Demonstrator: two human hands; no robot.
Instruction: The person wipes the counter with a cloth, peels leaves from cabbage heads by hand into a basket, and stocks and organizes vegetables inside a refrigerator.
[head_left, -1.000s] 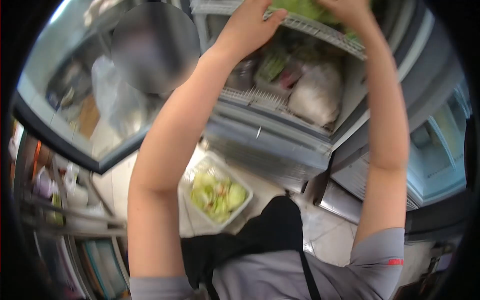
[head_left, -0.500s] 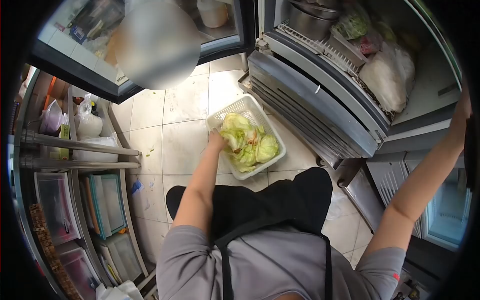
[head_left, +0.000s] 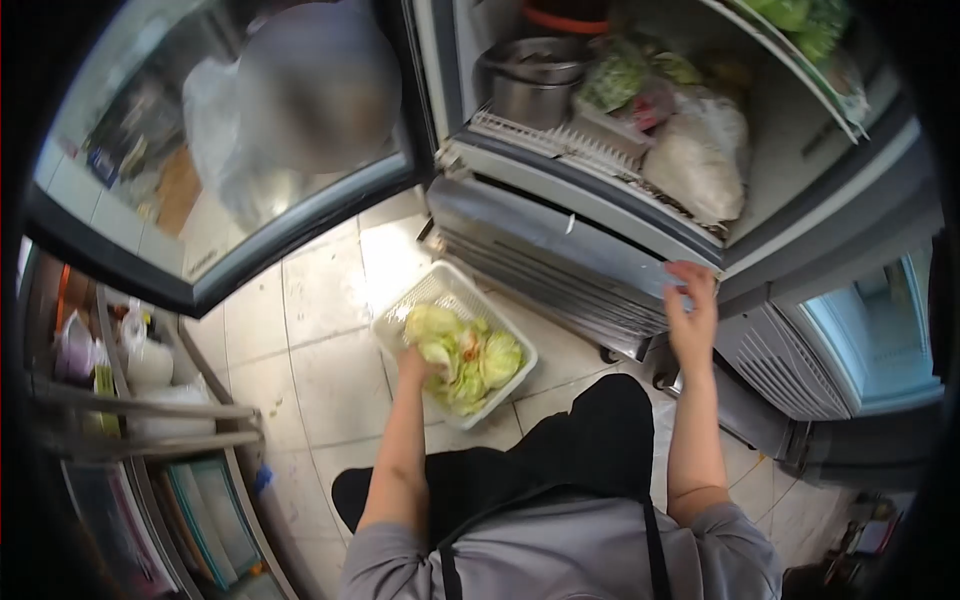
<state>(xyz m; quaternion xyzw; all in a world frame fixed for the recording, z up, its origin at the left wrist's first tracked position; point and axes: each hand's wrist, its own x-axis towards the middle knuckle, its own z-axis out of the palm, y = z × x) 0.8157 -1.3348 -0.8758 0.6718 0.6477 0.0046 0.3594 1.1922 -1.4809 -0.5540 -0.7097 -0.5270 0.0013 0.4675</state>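
A white plastic basket [head_left: 515, 335] holding pale green lettuce [head_left: 497, 360] sits on the tiled floor in front of my knees. At the left rim of this basket, my left hand [head_left: 412, 364] reaches over beside the lettuce. Its fingers are mostly hidden, so whether it grips the rim or a leaf is unclear. My right hand [head_left: 692, 300] is raised, fingers apart and holding nothing, near the right end of the grey lower panel [head_left: 560, 245] of an open fridge.
Inside the fridge, a metal pot [head_left: 535, 85] and a bagged pale item [head_left: 700, 160] rest on a wire shelf [head_left: 570, 148]. A glass door [head_left: 300, 250] stands open at upper left. Shelving with bins [head_left: 205, 520] lines the left side.
My right hand has come down and inward from the far right to near the fridge's lower panel. My left hand stays at the basket's left rim. The view has shifted, showing more of the fridge.
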